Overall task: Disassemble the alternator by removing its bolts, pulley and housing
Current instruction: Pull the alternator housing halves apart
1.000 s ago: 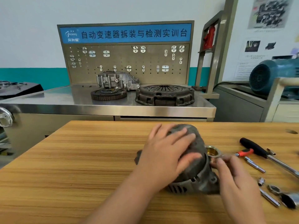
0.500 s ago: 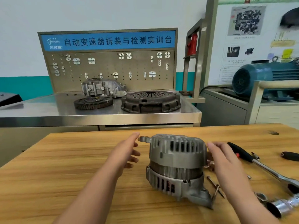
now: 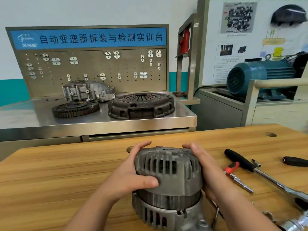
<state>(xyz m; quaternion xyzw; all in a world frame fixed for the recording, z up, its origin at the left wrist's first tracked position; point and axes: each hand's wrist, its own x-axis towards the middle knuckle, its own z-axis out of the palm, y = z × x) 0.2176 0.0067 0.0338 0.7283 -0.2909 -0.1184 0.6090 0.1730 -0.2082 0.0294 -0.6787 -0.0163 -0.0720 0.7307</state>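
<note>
Housing removal appears to be the step in hand as a person grips an alternator (image 3: 168, 185) standing on end near the front edge of a wooden workbench (image 3: 66, 180). The left hand (image 3: 131, 177) wraps the slotted upper housing half (image 3: 168, 167) from one side, with its fingers curled over the top rim and its thumb pressed flat against the vents. The right hand (image 3: 206, 170) cups the opposite side, fingers likewise hooked over the top. Both hold the casting firmly, with nothing else in either palm. Below them, the dark stator band (image 3: 168, 198) sits on the lower housing half (image 3: 160, 215), which rests on the wood. No pulley shows on the upper end, which suggests that part is off, though whether every through-bolt is out cannot be told. A ratchet wrench (image 3: 260, 172), a red-handled tool (image 3: 232, 167) and a socket (image 3: 296, 222) lie to the right. A clutch pressure plate (image 3: 141, 105) and a flywheel (image 3: 75, 108) sit on the steel bench (image 3: 150, 121) behind. The next move likely calls for an even upward pull, perhaps with a slight rocking twist. Holding the lower half down would let the shell lift straight off the stator without binding.
</note>
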